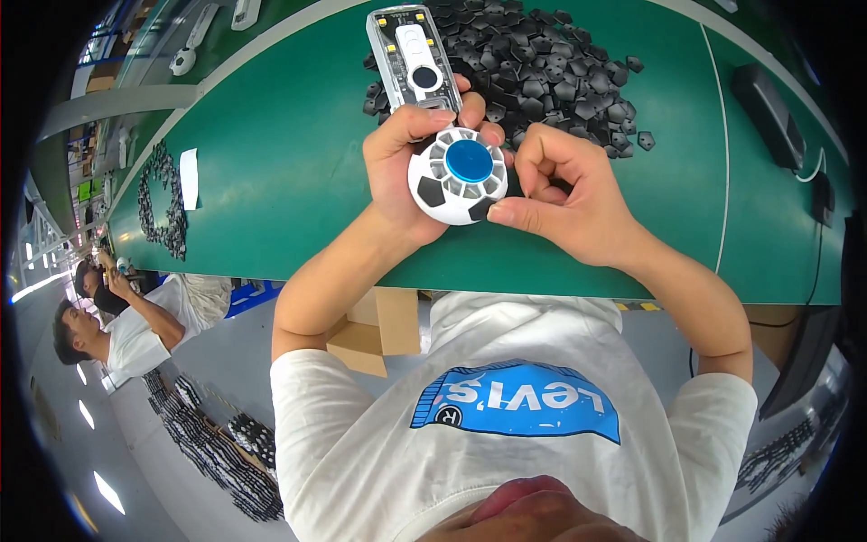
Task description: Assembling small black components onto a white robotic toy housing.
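My left hand [397, 167] is wrapped around a handheld fan [458, 185] whose round head looks like a white football with black pentagon patches. A blue disc [470, 161] sits in the middle of its grille. Its clear, see-through handle [390, 65] points away from me and carries a white panel with a black round spot. From the right, my right hand [578, 199] is closed, its fingers curled. Its thumb tip presses at a black pentagon piece [481, 210] on the lower right of the ball. What lies inside the curled fingers is mostly hidden.
A pile of loose black pentagon pieces [551, 77] covers the far middle of the green table [289, 117]. More dark pieces [163, 203] lie at left beside a white paper strip [189, 179]. A black device [768, 113] with a cable stands at right. Co-workers [135, 316] sit at left.
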{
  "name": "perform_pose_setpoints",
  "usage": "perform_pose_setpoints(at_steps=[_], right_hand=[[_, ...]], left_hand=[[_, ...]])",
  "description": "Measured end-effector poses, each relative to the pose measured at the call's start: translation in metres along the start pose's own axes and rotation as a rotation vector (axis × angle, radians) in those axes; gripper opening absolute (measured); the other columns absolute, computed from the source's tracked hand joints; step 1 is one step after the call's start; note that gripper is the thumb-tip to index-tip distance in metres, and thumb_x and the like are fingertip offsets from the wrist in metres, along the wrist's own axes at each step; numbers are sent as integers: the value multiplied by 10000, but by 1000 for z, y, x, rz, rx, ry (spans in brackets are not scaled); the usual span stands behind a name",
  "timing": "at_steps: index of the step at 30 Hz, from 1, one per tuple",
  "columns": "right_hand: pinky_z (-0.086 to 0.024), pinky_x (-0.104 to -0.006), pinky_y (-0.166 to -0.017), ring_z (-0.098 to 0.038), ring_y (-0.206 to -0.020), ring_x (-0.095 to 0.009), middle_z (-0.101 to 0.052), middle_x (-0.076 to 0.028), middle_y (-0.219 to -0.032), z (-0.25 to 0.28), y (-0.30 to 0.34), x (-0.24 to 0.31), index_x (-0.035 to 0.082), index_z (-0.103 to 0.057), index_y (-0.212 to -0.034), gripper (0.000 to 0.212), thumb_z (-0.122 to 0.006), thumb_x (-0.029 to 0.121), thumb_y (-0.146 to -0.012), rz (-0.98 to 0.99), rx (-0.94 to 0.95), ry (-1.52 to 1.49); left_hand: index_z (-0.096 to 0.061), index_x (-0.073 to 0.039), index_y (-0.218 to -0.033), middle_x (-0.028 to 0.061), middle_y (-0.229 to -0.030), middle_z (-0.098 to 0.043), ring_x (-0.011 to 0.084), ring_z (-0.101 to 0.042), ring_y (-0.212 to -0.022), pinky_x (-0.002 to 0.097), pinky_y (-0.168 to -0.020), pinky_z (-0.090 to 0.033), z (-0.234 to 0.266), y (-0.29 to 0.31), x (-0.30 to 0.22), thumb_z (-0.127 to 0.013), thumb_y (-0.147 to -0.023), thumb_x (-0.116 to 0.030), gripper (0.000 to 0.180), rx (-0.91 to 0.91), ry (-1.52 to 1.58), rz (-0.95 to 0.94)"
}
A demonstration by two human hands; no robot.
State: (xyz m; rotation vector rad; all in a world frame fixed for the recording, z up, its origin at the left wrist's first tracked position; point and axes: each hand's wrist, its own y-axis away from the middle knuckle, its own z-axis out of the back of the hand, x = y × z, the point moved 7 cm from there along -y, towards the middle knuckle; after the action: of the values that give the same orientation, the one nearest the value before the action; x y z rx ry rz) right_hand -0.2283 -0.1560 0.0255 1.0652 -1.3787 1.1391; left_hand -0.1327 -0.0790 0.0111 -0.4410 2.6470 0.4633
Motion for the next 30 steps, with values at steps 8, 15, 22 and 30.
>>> perform_pose_setpoints(at_steps=[8, 15, 22, 30], right_hand=[[-280, -197, -528, -297, -533, -10, -358, 84, -573, 5, -1, -14, 75, -521, -822, 264, -783, 84, -791, -160, -59, -112], [-271, -199, -514, -311, -525, -8, -383, 82, -558, 1, 3, -16, 54, -564, -794, 214, -773, 98, -807, -168, -54, -149], [-263, -212, -505, -317, -547, -14, -395, 83, -585, 2, 3, -26, 32, -608, -762, 231, -806, 149, -784, -260, -32, -124], [-316, -234, -492, -381, -537, -46, -452, 50, -590, -1, -11, -24, 40, -601, -886, 469, -888, 339, -665, -116, 153, 48]], left_hand=[[-482, -58, -1087, 82, -808, -563, 267, -633, -809, 427, -716, -563, 16, 3, -7, -536, -772, -143, 331, -231, -120, -140], [-476, -60, -1089, 76, -814, -578, 270, -654, -819, 443, -724, -564, 16, 7, -2, -534, -777, -144, 329, -257, -128, -156], [-472, -52, -1091, 96, -826, -568, 282, -655, -795, 437, -721, -562, 9, 4, 1, -535, -784, -140, 325, -157, -16, -74], [-435, -16, -1201, 138, -956, -532, 272, -637, -846, 446, -765, -540, -28, 7, -22, -526, -843, -219, 421, 65, -631, -270]])
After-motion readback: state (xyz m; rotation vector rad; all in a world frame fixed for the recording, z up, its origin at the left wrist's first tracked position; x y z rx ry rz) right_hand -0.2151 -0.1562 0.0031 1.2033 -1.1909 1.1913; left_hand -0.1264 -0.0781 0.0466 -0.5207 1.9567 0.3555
